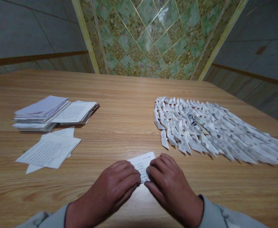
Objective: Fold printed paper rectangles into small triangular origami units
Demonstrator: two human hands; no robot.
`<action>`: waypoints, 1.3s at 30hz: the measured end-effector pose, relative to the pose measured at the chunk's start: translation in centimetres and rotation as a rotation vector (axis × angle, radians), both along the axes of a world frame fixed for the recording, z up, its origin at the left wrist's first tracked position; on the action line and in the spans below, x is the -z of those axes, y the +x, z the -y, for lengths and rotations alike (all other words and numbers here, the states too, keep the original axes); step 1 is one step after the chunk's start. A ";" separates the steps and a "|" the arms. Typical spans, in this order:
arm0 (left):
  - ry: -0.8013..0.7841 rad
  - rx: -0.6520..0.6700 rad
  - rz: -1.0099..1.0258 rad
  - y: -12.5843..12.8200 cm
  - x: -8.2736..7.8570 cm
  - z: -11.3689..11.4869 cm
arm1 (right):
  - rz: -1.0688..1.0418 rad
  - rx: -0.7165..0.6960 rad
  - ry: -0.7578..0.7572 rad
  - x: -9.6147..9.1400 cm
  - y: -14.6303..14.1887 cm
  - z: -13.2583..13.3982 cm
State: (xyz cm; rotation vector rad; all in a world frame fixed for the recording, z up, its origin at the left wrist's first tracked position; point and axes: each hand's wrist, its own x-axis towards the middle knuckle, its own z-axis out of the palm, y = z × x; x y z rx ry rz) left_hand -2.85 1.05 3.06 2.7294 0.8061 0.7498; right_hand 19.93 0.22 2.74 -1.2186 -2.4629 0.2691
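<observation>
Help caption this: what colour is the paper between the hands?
White paper with dark print; best seen in head view.

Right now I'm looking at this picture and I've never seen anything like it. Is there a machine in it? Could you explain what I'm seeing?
No machine here, just a person's two bare hands. The single picture comes from a camera worn on that person's head, looking forward and down, so you see roughly what they see.

The left hand and right hand hold a small piece of printed paper between them, one at each side.

On the wooden table, to the left, are stacks of paper, with a few loose sheets nearer the person. To the right, many folded paper pieces with pointed tips stand packed in rows.
</observation>
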 end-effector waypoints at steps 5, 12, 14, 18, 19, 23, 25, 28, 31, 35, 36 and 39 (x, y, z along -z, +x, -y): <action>-0.073 0.043 -0.070 -0.6 -0.5 -0.8 | 0.003 -0.016 -0.015 0.0 0.1 0.0; 0.069 0.045 -0.101 -0.2 -1.2 -1.1 | 0.016 -0.023 0.001 0.1 0.2 0.1; 0.165 0.049 -0.076 0.1 -1.5 -1.1 | 0.016 -0.027 -0.004 0.0 0.1 0.1; 0.228 0.067 -0.077 0.3 -1.5 -1.4 | 0.002 -0.022 0.004 0.0 0.1 0.1; 0.204 0.065 -0.088 0.3 -1.4 -1.5 | -0.004 -0.023 0.007 0.0 0.1 0.0; 0.021 0.025 -0.057 0.3 -0.2 -1.9 | -0.018 -0.031 0.022 0.2 0.1 0.0; -0.073 -0.021 -0.007 0.4 0.5 -1.9 | -0.012 -0.028 0.026 0.2 0.1 0.0; -0.204 -0.113 0.045 0.8 1.1 -1.8 | -0.008 -0.022 0.027 0.0 0.1 0.0; -0.295 -0.192 0.047 1.1 1.3 -1.8 | -0.022 -0.010 0.010 -0.2 0.1 0.0; -0.308 -0.232 0.013 1.3 1.4 -1.8 | -0.061 -0.004 -0.040 -0.1 0.1 -0.1; -0.309 -0.240 0.006 1.4 1.4 -1.8 | -0.073 -0.005 -0.053 0.0 0.0 -0.1; -0.301 -0.298 0.003 1.6 1.4 -1.7 | -0.104 0.005 -0.082 0.1 0.0 -0.1</action>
